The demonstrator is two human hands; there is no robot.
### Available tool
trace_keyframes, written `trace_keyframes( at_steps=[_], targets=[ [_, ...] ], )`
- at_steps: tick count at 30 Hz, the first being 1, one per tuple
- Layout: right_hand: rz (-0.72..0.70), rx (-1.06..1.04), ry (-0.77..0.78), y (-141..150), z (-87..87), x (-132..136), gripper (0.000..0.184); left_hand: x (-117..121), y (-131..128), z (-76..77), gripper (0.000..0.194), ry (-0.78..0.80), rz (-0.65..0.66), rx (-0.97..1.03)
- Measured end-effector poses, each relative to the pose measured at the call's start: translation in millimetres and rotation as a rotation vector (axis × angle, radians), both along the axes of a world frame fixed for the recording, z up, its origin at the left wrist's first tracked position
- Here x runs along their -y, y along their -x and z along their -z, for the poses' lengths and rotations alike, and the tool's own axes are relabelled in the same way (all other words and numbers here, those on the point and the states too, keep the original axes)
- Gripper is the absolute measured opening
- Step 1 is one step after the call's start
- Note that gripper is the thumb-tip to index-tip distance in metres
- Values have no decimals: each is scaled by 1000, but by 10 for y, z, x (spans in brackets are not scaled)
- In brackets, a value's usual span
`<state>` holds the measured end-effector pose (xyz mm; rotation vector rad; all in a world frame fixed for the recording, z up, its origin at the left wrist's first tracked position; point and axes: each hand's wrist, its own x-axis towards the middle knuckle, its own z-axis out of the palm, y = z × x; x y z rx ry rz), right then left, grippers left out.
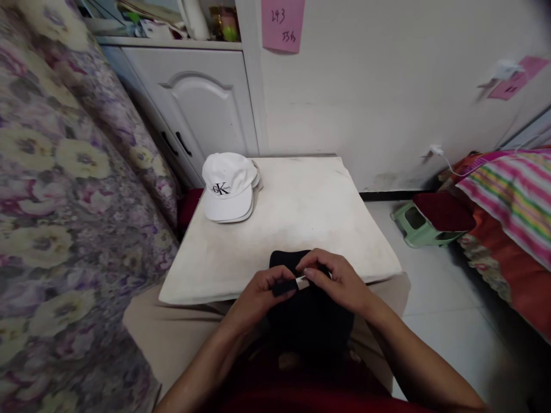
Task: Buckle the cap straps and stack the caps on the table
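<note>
A black cap [307, 324] rests at the table's front edge and over my lap, its back strap turned up between my hands. My left hand [269, 287] pinches the dark strap from the left side. On the right, the fingers of my right hand [329, 275] close on the other side of the strap, by a small pale buckle or tab [302, 282]. Whether that pale piece is metal or cloth I cannot tell. White caps [228, 186], stacked and with black letters on the front one, lie at the table's far left.
The caps are on a small table with a white cover [310, 206]. A floral curtain [64, 229] hangs at left, beside a white cabinet [202, 97]. To the right stand a green stool [413, 221] with a red top and a bed with a striped cover [512, 195].
</note>
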<state>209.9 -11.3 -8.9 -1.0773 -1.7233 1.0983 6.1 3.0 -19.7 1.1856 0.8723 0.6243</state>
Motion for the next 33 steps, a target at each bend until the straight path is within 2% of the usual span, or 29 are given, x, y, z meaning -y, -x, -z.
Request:
trace_keyframes(
  at_steps=[2, 6, 12, 14, 18, 22, 24, 26, 30, 33],
  targets=[
    [-20, 12, 25, -46, 22, 12, 12, -6, 15, -6, 16, 0, -20, 9],
    [-55, 1, -25, -79, 75, 43, 16, -24, 21, -4, 17, 1, -49, 21],
    [-2, 123, -298, -30, 94, 41, 26, -18, -23, 21, 21, 35, -112, 20],
    [5, 184, -331, 1, 78, 45, 26, -8, -49, 23, 22, 23, -139, 10],
    [-31, 260, -262, 82, 51, 64, 24, 13, -102, 23, 17, -30, -147, -12],
    [91, 324, -273, 154, 75, 82, 6, 33, -120, 37, 16, -43, -145, -5],
    [131, 307, -277, 164, 89, 90, 9, 37, -115, 47, 17, -35, -145, -14],
    [164, 233, -220, 154, 92, 95, 12, 34, -105, 55, 19, -17, -158, -12],
    [244, -39, 20, 99, 79, 84, 16, 25, -78, 54, 23, 82, -195, 37],
    [230, -165, 146, 77, 75, 72, 21, 21, -57, 34, 24, 90, -160, 13]
  ],
)
